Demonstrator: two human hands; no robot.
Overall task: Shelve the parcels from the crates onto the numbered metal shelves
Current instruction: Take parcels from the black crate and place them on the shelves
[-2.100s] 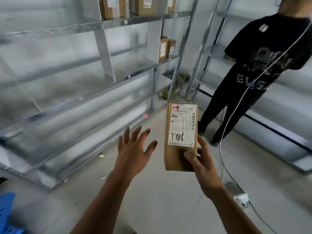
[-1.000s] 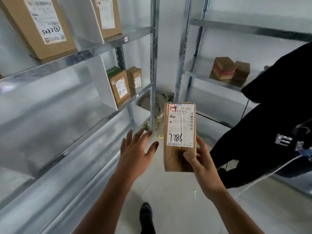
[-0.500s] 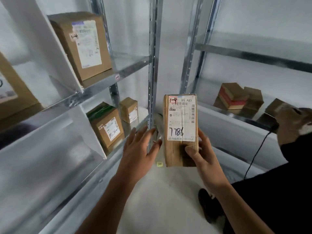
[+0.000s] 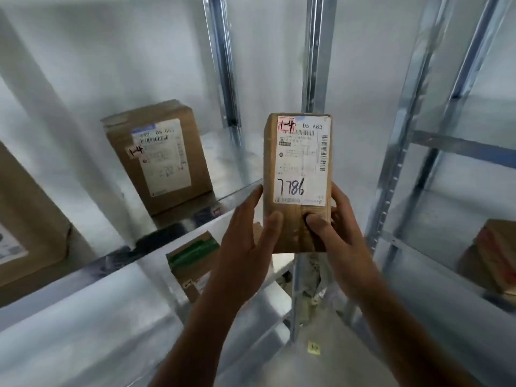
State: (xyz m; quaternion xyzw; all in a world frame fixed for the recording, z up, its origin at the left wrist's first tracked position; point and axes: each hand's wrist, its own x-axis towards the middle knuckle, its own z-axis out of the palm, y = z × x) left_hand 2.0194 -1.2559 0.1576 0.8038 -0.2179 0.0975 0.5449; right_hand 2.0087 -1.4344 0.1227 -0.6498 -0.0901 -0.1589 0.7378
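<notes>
I hold a tall brown cardboard parcel (image 4: pixel 300 174) upright in front of me, its white label marked "1-4" and "7786". My left hand (image 4: pixel 248 241) grips its lower left edge, thumb on the front. Gripping the lower right edge is my right hand (image 4: pixel 332 236), thumb pressed on the front tape. Just behind and left of the parcel runs a metal shelf (image 4: pixel 195 219) with a small tag on its front lip. On that shelf stands another brown parcel (image 4: pixel 159 157), also marked "1-4".
A larger box (image 4: pixel 25 227) sits at the left on the same shelf. A box with green tape (image 4: pixel 192 261) stands on the shelf below. Steel uprights (image 4: pixel 315 65) rise behind the parcel. The right-hand rack holds a stack of boxes (image 4: pixel 494 258).
My left hand, open beside the parcel before, has closed onto its left edge. The view has risen and closed in on the upper shelf. The person in black has dropped out of sight.
</notes>
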